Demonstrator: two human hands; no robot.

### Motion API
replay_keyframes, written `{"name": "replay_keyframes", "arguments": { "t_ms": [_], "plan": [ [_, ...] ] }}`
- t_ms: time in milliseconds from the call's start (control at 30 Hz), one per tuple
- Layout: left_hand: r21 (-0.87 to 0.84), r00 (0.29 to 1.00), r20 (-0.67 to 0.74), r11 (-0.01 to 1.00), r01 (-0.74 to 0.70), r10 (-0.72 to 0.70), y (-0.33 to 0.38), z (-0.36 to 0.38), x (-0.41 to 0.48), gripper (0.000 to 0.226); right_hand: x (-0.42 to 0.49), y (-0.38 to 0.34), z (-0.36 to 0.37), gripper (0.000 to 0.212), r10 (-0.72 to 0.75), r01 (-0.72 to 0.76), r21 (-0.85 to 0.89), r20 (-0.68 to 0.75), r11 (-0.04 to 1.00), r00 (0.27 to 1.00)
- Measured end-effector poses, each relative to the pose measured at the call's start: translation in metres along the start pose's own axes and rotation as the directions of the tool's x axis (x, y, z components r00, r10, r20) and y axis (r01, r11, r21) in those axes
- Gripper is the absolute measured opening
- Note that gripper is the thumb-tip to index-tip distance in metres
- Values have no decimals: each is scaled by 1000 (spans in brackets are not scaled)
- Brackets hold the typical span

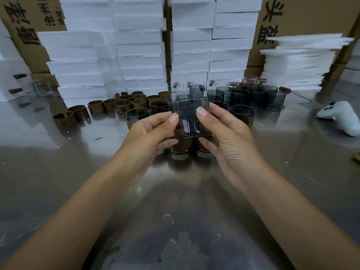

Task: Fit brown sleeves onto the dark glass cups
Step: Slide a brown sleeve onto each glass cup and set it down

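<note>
I hold a dark glass cup in the air above the steel table, gripped from both sides. My left hand pinches its left wall with thumb and curled fingers; my right hand grips its right wall the same way. No sleeve shows on this cup. Several loose brown sleeves stand on the table behind and to the left. Several bare dark cups cluster behind and to the right. Sleeved cups stand just behind my left hand, and more sit under my hands.
White foam boxes are stacked along the back, with cardboard cartons behind. A pile of foam sheets stands at the right. A white controller lies at the right on the steel table. Clear glasses stand far left.
</note>
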State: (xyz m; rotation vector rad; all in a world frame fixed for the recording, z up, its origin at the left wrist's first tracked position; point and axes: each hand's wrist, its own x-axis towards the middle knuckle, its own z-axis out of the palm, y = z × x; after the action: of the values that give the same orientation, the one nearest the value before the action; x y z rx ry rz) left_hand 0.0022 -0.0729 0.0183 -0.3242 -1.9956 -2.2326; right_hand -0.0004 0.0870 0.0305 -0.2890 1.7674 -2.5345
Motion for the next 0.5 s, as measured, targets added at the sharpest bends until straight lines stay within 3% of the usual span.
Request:
{"name": "replay_keyframes", "arguments": {
  "t_ms": [67, 233, 500],
  "plan": [
    [3, 999, 41, 1000, -13, 13, 0, 2, -1, 36, -1, 0, 1, 70, -26, 26, -21, 20, 999, 999],
    [-82, 995, 95, 996, -27, 35, 0, 5, -4, 34, -6, 3, 5, 34, -48, 58, -52, 171, 997, 984],
    [-120, 991, 132, 993, 4, 12, -2, 2, -3, 47, -5, 3, 3, 36, -49, 55, -21, 197, 998, 979]
  ]
}}
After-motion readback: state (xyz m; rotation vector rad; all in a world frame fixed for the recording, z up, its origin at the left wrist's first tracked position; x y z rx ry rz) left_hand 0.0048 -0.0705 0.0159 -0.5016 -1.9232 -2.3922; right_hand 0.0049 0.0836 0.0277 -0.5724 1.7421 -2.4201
